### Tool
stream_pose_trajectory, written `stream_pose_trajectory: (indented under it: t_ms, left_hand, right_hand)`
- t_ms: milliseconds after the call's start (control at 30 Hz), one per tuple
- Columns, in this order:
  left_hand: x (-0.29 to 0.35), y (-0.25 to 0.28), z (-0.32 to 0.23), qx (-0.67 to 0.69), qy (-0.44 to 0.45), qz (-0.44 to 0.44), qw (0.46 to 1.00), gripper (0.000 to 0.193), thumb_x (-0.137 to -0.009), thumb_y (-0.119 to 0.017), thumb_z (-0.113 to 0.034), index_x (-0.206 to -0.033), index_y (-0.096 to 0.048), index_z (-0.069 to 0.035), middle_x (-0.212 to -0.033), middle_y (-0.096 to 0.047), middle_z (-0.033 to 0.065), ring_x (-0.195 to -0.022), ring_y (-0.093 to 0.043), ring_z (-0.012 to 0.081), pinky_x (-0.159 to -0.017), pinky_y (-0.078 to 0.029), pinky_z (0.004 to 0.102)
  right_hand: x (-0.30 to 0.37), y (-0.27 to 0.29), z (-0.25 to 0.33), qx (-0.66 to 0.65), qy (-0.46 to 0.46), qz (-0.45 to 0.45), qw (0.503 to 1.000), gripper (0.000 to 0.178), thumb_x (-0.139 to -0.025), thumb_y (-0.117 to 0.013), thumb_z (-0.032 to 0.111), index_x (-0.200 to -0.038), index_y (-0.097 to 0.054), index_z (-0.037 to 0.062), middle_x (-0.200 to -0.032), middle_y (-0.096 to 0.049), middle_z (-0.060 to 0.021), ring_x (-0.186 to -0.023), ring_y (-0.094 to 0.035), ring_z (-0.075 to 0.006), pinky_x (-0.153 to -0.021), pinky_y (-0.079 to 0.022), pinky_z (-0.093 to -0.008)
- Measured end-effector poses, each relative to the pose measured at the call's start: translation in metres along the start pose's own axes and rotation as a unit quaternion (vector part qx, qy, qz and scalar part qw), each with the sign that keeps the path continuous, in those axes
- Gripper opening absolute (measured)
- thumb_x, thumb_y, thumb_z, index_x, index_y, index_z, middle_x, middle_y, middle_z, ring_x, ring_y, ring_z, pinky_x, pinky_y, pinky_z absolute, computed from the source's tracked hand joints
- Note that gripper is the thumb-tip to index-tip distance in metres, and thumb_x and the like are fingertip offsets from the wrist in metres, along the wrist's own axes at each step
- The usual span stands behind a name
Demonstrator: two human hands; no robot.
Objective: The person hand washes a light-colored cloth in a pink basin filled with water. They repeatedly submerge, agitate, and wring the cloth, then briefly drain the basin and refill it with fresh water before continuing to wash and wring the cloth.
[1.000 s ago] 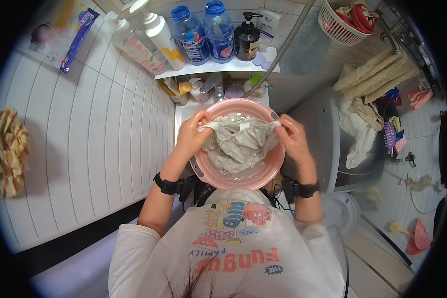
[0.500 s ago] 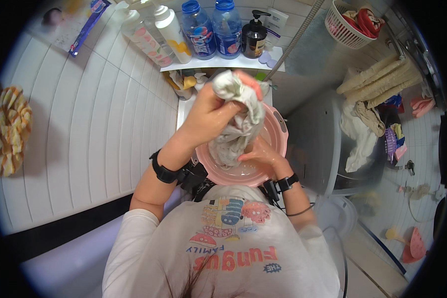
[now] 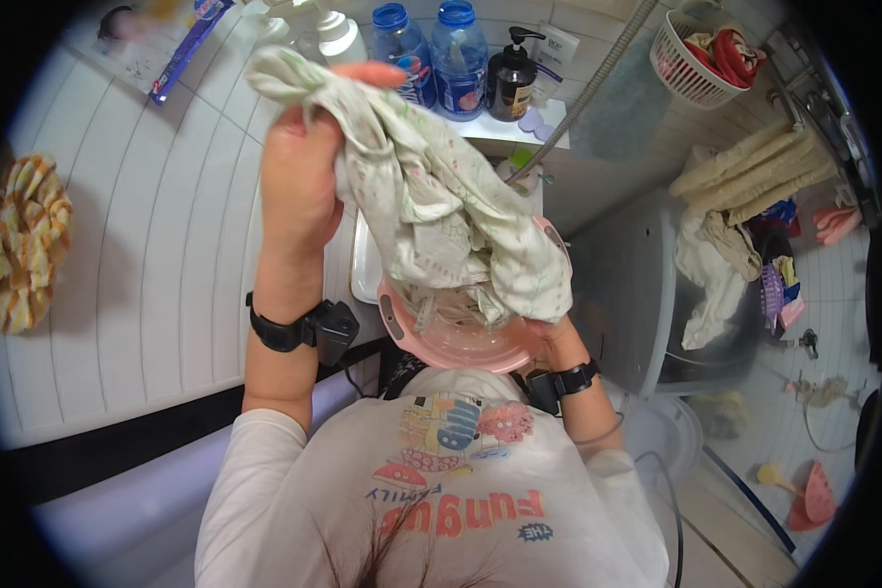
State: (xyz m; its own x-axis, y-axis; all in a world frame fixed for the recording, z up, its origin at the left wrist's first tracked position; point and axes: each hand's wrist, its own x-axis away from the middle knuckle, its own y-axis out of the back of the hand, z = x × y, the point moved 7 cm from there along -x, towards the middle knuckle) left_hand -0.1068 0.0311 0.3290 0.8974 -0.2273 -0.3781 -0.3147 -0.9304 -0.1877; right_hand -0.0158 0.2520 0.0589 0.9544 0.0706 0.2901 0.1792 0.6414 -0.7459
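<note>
The printed cloth (image 3: pixel 436 201) looks soft and limp, probably damp, so it should sag with some weight, feel a little slick and not break. Its bunched far-left end seems the surest hold, with the loose near-right edge as a second. The left hand (image 3: pixel 304 176) has its fingers curled around that bunched end; the right hand (image 3: pixel 550 330) is at the near-right edge, its fingers hidden underneath, so whether they grip cannot be told. The cloth slants between the hands, raised over the pink basin (image 3: pixel 451 351). It is off-white, deeply creased, with a small, scattered green and pinkish pattern.
</note>
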Motion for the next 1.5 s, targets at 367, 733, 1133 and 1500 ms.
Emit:
stream_pose_trajectory:
  t_ms: [367,733,1133,1500]
  left_hand:
    - [0.108,0.070,0.222,-0.453,0.347,0.087,0.816,0.036,-0.094,-0.050,-0.030,-0.098,-0.065,0.003,-0.110,-0.063,0.0248,-0.097,-0.062,0.0369,-0.083,-0.047,0.0412]
    - [0.188,0.001,0.324,-0.573,0.324,0.441,0.609,0.106,-0.073,-0.074,-0.025,-0.158,-0.012,-0.019,-0.163,0.005,0.0195,-0.149,0.007,0.0445,-0.107,-0.010,0.0760]
    - [0.204,0.016,0.409,-0.529,0.447,0.546,0.472,0.051,-0.072,-0.065,-0.020,-0.123,-0.063,-0.012,-0.122,-0.065,0.0156,-0.114,-0.061,0.0303,-0.101,-0.043,0.0439]
    - [0.186,0.020,0.332,-0.644,0.155,0.341,0.667,0.102,-0.059,-0.085,-0.031,-0.147,-0.038,-0.012,-0.151,-0.035,0.0202,-0.136,-0.036,0.0390,-0.106,-0.032,0.0600]
  right_hand:
    - [-0.034,0.069,-0.017,0.630,-0.107,-0.053,0.767,0.068,-0.088,-0.061,0.024,-0.142,-0.033,-0.0059,-0.134,-0.054,-0.0214,-0.116,-0.057,-0.0356,-0.098,-0.046,-0.0412]
    - [-0.061,0.069,-0.102,0.899,-0.050,0.157,0.406,0.092,-0.085,-0.062,0.060,-0.157,-0.017,0.0239,-0.163,-0.013,-0.0102,-0.148,-0.016,-0.0362,-0.111,-0.024,-0.0631]
    - [-0.084,0.120,-0.129,0.884,-0.144,0.238,0.375,0.049,-0.092,-0.053,0.049,-0.097,-0.075,0.0058,-0.101,-0.071,-0.0176,-0.095,-0.068,-0.0356,-0.086,-0.051,-0.0460]
    - [-0.062,0.053,-0.102,0.859,-0.004,0.149,0.490,0.079,-0.083,-0.063,0.054,-0.146,-0.042,0.0110,-0.151,-0.034,-0.0242,-0.137,-0.033,-0.0462,-0.112,-0.029,-0.0532]
